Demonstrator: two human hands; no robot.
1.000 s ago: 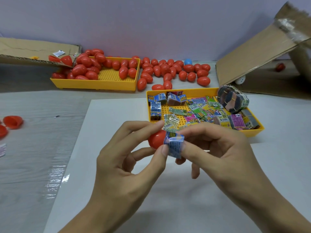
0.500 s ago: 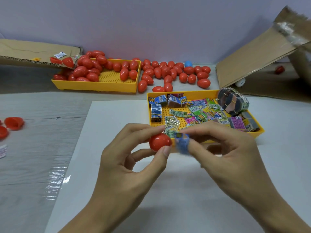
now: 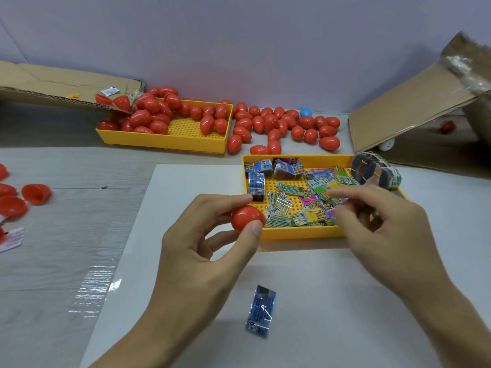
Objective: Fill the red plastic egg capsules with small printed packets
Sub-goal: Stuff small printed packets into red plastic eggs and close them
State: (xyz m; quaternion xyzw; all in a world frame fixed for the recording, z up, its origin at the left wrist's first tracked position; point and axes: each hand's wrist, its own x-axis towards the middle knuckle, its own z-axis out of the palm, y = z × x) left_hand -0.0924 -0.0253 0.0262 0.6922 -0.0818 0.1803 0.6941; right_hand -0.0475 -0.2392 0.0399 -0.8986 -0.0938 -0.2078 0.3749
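Nearest to us a small blue packet (image 3: 261, 311) lies alone on the white sheet (image 3: 332, 301) that covers this part of the bench (image 3: 66, 235), between our two forearms and touched by neither; just beyond it our left hand (image 3: 202, 251) pinches a red egg capsule (image 3: 245, 218) between thumb and forefinger, holding it in the air at the near left corner of a yellow tray (image 3: 300, 233); our right hand (image 3: 382, 229) hangs over the near right part of that tray with its fingers loosely curled and nothing visibly held, though its fingertips are blurred; the tray holds a loose heap of printed packets (image 3: 305, 203), blue ones toward its far left, green, pink and yellow ones across the middle, and a banded bundle of packets (image 3: 377, 171) rests on its far right corner; off to the left, on the bare grey bench, open red capsule halves (image 3: 34, 193) lie near the edge of view; farther back a second yellow tray (image 3: 164, 139) holds a pile of closed red eggs (image 3: 156, 115), with more red eggs (image 3: 281, 126) scattered on the bench just to its right, a single blue egg (image 3: 305, 112) among them by the wall; a flattened cardboard sheet (image 3: 61, 83) lies at the far left, and a cardboard box flap (image 3: 414, 102) slopes down at the far right.
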